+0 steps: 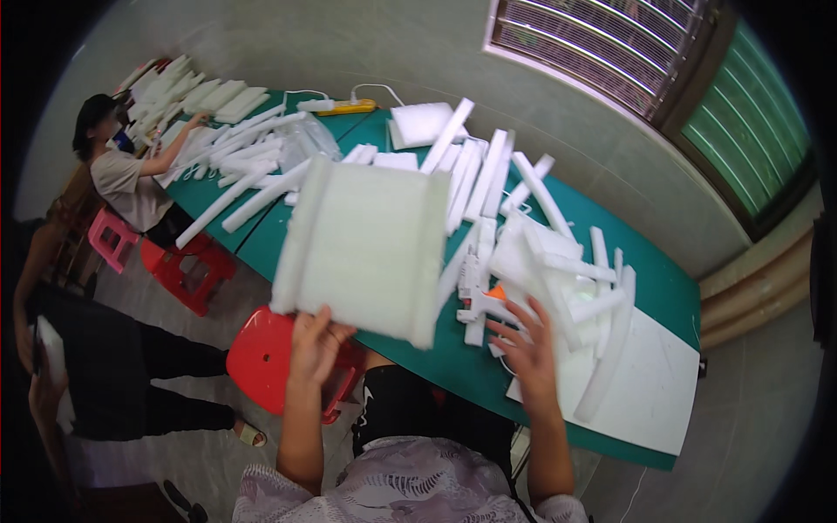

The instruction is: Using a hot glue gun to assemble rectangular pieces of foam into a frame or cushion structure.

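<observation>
A large white foam panel (366, 248) with raised strips along its left and right sides is tilted up over the near edge of the green table. My left hand (316, 344) grips its lower left edge, the thumb and fingers partly hidden by it. To the right, my right hand (529, 349) has its fingers spread and holds nothing visible. Close beyond those fingers stands a white hot glue gun (472, 283) with an orange part (496, 293) beside it. Loose white foam strips (558, 270) lie heaped past my right hand.
The green table (649, 261) carries many foam strips, a white board (649, 375) at right and a yellow power strip (349, 106) at the back. A person (131, 174) works at the far left end; another person (113, 357) stands left. A red stool (266, 359) is beside me.
</observation>
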`<state>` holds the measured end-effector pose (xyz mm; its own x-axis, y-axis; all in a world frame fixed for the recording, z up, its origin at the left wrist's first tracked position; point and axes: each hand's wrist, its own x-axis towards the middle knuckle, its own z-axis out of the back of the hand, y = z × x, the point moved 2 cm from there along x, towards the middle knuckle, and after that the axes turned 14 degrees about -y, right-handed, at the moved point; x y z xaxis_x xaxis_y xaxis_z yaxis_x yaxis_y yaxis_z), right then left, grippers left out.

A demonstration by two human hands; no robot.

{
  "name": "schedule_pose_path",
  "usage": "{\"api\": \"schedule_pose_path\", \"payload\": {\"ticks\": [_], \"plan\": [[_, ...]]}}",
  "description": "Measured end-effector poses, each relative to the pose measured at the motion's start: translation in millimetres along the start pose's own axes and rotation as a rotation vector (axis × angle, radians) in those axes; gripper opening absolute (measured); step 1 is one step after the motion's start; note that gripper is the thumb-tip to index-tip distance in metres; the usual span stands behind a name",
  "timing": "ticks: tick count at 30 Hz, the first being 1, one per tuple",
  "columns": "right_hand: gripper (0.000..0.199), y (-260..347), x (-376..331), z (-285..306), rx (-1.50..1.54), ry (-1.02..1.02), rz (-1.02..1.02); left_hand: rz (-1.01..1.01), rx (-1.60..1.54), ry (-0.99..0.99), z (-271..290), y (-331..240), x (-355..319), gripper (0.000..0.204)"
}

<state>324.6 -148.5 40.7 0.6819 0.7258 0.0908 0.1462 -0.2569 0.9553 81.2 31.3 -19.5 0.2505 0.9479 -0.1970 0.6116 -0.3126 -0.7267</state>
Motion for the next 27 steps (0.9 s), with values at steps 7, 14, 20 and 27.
{"api": "schedule_pose_path", "payload": {"ticks": [7, 14, 20, 27], "plan": [[0.078, -29, -18, 32, 0.284, 0.068, -0.359, 0.196, 0.206, 0.165, -7, 84, -62, 0.041], [0.085, -38, -56, 86, 0.191, -0.149, -0.259, 0.197, 0.424, 0.454, -27, 89, -72, 0.053], [0.092, -29, -84, 163, 0.237, -0.395, -0.160, 0.073, 0.909, 0.742, -42, 11, 17, 0.034], [0.080, -13, -102, 217, 0.146, -0.526, 0.034, -0.650, 1.232, 0.086, -22, -38, 135, 0.028]]}}
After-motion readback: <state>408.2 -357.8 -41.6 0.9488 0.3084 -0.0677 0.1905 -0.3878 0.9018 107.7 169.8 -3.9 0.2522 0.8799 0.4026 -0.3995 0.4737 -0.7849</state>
